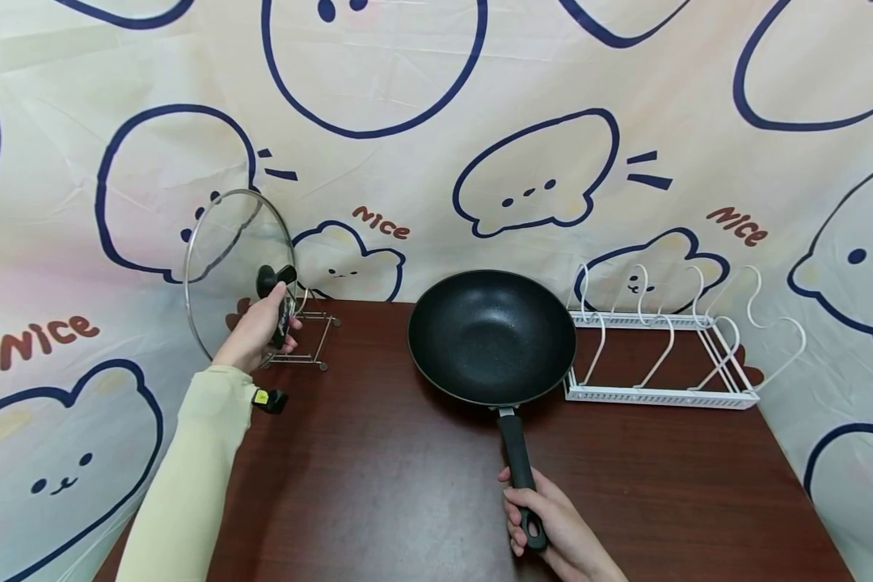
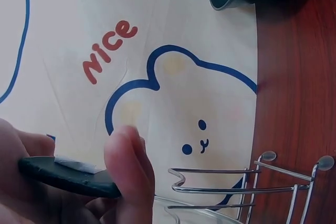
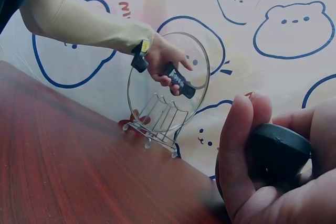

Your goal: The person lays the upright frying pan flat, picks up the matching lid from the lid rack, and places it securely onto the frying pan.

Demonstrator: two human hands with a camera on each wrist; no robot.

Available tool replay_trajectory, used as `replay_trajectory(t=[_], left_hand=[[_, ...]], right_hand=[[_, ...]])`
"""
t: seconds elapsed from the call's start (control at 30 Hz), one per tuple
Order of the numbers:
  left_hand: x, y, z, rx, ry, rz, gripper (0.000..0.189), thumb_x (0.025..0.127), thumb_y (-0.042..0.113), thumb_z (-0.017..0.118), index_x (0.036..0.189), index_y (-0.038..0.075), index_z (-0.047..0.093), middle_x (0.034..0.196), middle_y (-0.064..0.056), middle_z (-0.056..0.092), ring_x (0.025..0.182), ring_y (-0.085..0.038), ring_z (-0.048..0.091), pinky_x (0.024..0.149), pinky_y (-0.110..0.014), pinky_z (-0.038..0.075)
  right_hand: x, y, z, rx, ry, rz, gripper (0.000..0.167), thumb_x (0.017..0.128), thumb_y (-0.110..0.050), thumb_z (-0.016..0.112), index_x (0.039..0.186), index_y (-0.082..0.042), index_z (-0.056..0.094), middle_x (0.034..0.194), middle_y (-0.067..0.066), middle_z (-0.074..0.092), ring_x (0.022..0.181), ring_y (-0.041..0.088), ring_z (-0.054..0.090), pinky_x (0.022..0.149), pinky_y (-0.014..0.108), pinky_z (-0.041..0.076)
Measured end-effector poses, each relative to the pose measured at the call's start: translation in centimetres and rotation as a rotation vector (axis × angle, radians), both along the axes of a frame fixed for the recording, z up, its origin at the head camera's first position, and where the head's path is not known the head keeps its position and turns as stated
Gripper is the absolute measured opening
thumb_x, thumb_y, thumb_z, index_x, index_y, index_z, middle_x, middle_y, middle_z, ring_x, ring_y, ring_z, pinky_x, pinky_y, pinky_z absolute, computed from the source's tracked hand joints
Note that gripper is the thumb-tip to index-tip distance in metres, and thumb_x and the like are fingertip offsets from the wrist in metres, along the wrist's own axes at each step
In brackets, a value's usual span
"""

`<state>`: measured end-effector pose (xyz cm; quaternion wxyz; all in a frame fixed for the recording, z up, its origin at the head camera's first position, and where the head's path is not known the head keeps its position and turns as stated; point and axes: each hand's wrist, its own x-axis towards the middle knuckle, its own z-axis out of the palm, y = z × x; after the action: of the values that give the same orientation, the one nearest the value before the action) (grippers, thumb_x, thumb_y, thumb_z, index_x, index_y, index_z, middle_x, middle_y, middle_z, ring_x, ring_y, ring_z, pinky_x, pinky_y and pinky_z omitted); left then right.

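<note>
Glass lid [image 1: 225,259] stands nearly upright in the grip of the left hand [image 1: 265,319], whose fingers and thumb are curled round its black handle [image 2: 68,178]. Over on the other side, the right hand [image 1: 556,521] has its fingers wrapped round the long handle [image 1: 516,457] of a black frying pan [image 1: 493,335]. From where I stand, the lid is at a small metal wire rack [image 1: 313,358] by the wall, its lower rim among the wires; I can't tell whether it rests on them. Right of the pan, just beside it, sits a white rack [image 1: 658,397] with curved dividers. Both racks are on a dark brown table [image 1: 378,485], backed by a cloth [image 1: 422,178] printed with blue-outlined bears and red "Nice" lettering.
</note>
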<state>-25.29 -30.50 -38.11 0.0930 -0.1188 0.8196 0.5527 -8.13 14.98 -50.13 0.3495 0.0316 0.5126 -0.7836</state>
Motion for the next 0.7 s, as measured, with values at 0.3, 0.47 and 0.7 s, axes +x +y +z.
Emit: replay_trajectory(t=[0.3, 0.47, 0.7], left_hand=[[0.02, 0.41, -0.38, -0.012, 0.037, 0.045, 0.055, 0.112, 0.046, 0.025, 0.137, -0.002, 0.034, 0.090, -0.002, 0.057, 0.053, -0.009, 0.058, 0.054, -0.027, 0.056], [0.08, 0.51, -0.64, -0.006, 0.054, 0.067, 0.045, 0.113, 0.042, 0.025, 0.130, 0.002, 0.038, 0.099, -0.010, 0.054, 0.052, -0.009, 0.055, 0.053, -0.027, 0.054], [0.07, 0.59, -0.66, -0.008, 0.062, 0.077, 0.038, 0.113, 0.044, 0.025, 0.113, 0.012, 0.046, 0.091, -0.003, 0.053, 0.051, -0.009, 0.054, 0.052, -0.028, 0.054]], right_hand=[[0.01, 0.03, -0.13, -0.003, 0.006, 0.002, 0.032, 0.106, -0.016, 0.053, 0.133, -0.005, 0.041, 0.076, -0.003, 0.049, 0.057, 0.009, 0.048, 0.055, 0.026, 0.049], [0.04, 0.04, -0.13, -0.006, 0.012, 0.004, 0.032, 0.106, -0.016, 0.052, 0.133, -0.005, 0.041, 0.076, -0.003, 0.049, 0.056, 0.009, 0.049, 0.055, 0.026, 0.049], [0.00, 0.01, -0.06, -0.001, -0.002, 0.000, 0.033, 0.106, -0.016, 0.053, 0.134, -0.005, 0.041, 0.076, -0.003, 0.049, 0.057, 0.009, 0.049, 0.055, 0.026, 0.048]])
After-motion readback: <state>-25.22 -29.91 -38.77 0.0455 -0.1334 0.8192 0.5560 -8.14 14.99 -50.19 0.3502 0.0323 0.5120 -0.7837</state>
